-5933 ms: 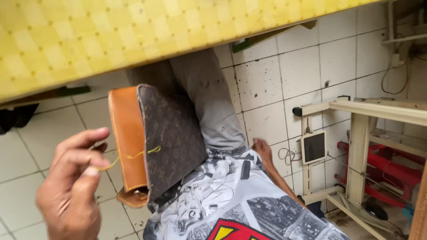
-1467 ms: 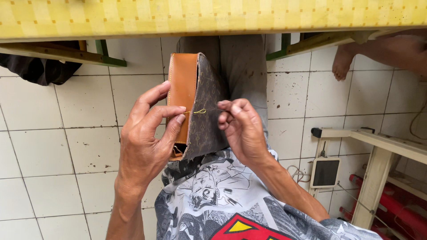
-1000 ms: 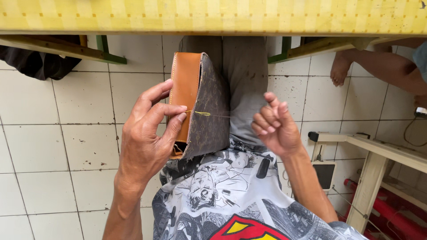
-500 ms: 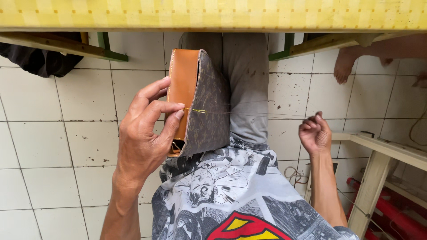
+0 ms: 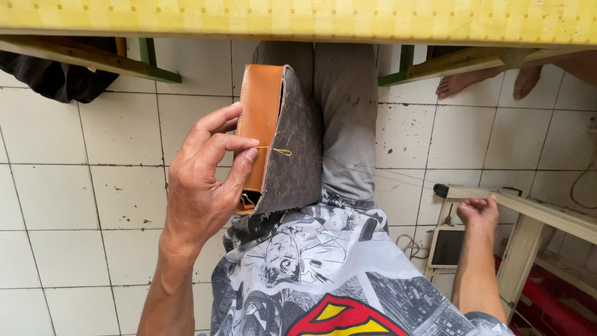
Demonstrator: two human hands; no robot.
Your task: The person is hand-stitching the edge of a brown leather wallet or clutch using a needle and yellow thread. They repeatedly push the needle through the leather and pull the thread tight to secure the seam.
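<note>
We grip the bag [image 5: 283,140] with our left hand [image 5: 202,180]: fingers curled round its tan leather edge, index tip beside a small yellow thread loop [image 5: 283,151]. The bag stands upright on our lap, just below the yellow table [image 5: 298,15]. Our right hand [image 5: 477,213] is well right of the bag, closed in a fist, pulling a thin thread [image 5: 385,174] taut from the bag. Bare feet [image 5: 491,81] show far right of the bag.
</note>
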